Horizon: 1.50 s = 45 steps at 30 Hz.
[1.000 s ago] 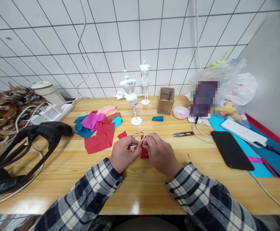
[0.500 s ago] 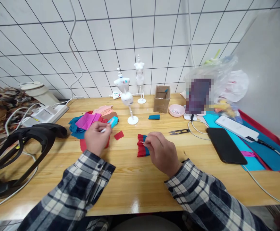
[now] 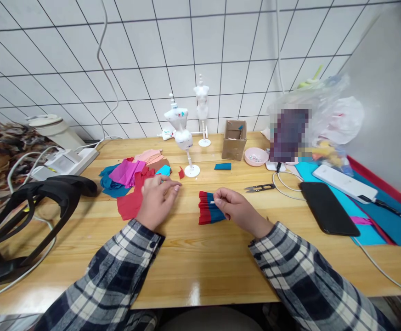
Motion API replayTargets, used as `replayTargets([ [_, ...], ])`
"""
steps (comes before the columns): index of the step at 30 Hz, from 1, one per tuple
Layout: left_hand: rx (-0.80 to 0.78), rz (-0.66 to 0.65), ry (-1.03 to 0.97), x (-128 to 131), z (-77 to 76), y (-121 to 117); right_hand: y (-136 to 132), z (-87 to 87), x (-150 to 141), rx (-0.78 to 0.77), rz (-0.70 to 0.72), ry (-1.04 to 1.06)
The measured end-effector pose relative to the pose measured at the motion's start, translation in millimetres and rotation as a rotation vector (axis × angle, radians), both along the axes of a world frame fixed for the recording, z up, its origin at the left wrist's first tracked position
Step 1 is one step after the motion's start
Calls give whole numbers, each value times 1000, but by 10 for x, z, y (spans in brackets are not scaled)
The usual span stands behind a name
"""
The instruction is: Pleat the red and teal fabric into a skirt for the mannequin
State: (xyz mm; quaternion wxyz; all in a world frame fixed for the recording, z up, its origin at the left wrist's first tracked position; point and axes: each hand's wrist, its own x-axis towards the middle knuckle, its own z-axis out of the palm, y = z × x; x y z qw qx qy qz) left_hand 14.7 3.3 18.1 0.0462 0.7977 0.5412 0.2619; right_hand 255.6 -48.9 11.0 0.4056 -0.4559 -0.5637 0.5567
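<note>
My left hand (image 3: 158, 198) is open, fingers stretched to the right, over the right edge of the red crepe-paper pieces (image 3: 127, 208). A small red scrap (image 3: 181, 173) is just beyond its fingertips, beside the base of a white mini mannequin (image 3: 183, 137). My right hand (image 3: 236, 208) pinches a small white strip (image 3: 213, 202) between thumb and forefinger; its exact kind is unclear. Beneath those fingers lies a pleated red and blue piece (image 3: 206, 212), its right end partly covered by the hand.
Pink and magenta paper (image 3: 127, 174) lies at left near black headgear (image 3: 59, 197). Farther back are a second mannequin (image 3: 203, 110), a cardboard box (image 3: 234, 146) and a pink bowl of beads (image 3: 256, 157). Thread snips (image 3: 260, 188) and a black phone (image 3: 327, 208) lie right.
My left hand has moved right, its fingers opening; the white item seen in it is gone from it. The red scrap has shifted toward the mannequin. My right hand has turned and moved slightly right.
</note>
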Motion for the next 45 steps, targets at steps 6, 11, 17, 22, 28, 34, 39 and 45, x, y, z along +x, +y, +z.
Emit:
replayTargets([
  [6,-233,-313,-191,342,68,-318,-36,-53,-97,196,58,-259],
  [11,-227,-314,-248,422,50,-391,-41,-63,-111,252,66,-348],
  [17,-175,-318,-267,423,45,-382,-39,-30,-104,262,54,-377],
  [22,-254,-284,-253,401,43,-365,-39,-31,-103,263,44,-389],
  [28,-254,-289,-208,414,37,-381,-52,0,-118,245,46,-397],
  [34,-307,-401,-371,407,59,-370,-54,1,-143,134,18,-234],
  [39,-333,-316,-559,391,65,-358,-42,-5,-77,183,-315,-153],
  [45,-321,-283,-574,393,32,-353,-155,91,-105,719,-254,-599],
])
